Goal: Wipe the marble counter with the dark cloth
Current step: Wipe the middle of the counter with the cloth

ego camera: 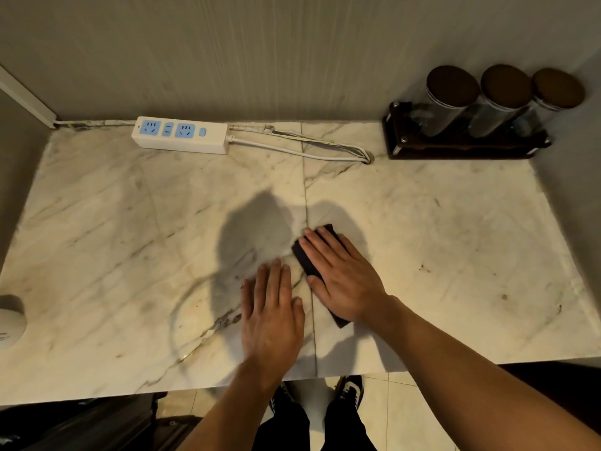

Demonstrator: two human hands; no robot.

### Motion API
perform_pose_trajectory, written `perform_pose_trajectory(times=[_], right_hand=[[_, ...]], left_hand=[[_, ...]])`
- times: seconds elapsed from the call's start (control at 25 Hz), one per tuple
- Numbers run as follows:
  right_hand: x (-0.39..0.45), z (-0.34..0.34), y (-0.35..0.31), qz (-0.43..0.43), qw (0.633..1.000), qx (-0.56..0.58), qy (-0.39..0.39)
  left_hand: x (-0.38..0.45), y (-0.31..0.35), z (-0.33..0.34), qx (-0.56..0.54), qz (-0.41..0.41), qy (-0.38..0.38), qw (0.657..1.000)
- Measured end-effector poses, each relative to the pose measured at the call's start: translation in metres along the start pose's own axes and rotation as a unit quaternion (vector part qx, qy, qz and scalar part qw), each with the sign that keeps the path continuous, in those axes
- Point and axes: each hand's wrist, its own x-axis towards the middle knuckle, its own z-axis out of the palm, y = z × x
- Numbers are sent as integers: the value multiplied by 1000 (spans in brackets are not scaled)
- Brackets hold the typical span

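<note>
Looking down on a pale marble counter (439, 222) veined in brown, backed by a grey wall and split by a thin seam running front to back near its middle. Lying folded just right of that seam, toward the front edge: the dark cloth (304, 258), mostly hidden, showing only at its far corner, left edge and near corner. Pressing flat on the cloth with fingers extended and together: the right hand (341, 275), palm down, not gripping. Resting flat just left of the seam, beside the cloth but not touching it: the left hand (271, 317), spread loosely with nothing under it, slightly blurred. Casting soft shadows onto the stone beyond both hands. Sitting along the back edge, left of centre: a white power strip (180, 135) with blue sockets, its cable (292, 151) trailing right. Standing in the back right corner: three brown-lidded jars (500, 99) in a dark rack (455, 148). Peeking in at the left edge: a white round object (9, 320).
</note>
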Motion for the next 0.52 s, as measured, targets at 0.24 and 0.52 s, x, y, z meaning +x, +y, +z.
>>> perform_pose_trajectory(times=[0.24,0.52], right_hand=[[34,-5,19,14,1000,-1,-3],[76,-7,39,66,998,20,2]], left_hand=[[4,1,6,12,-29,-12,999],[5,2,4,-2,-23,-10,1000]])
